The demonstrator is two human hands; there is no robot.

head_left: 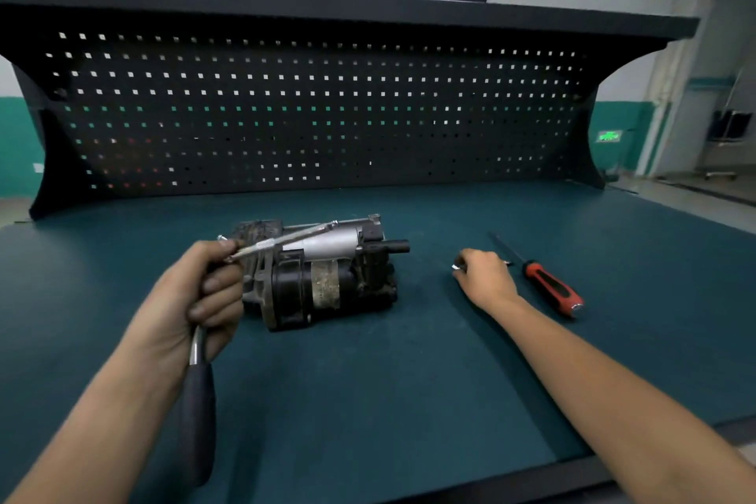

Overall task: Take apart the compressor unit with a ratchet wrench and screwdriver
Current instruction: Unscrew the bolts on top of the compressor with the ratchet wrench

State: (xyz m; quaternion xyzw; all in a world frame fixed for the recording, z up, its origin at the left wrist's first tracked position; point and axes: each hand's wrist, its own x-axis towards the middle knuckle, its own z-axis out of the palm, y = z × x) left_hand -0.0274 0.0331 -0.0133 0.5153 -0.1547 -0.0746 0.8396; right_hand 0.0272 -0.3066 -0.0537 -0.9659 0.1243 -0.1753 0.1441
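Observation:
The compressor unit [327, 270], black and silver and grimy, lies on its side in the middle of the green bench top [368, 401]. My left hand [204, 295] grips the ratchet wrench [198, 393] by its shaft, dark handle hanging toward me, and also pinches a long thin bolt [282, 240] that slants up over the compressor. My right hand [484, 278] rests on the bench to the right of the unit, fingers curled round a small shiny metal part [456, 267]. The red-and-black screwdriver [548, 284] lies just right of that hand.
A dark pegboard back panel [311, 115] with a shelf on top rises behind the bench. The bench's front edge [572, 475] runs close to my right forearm. An open doorway area lies at the far right.

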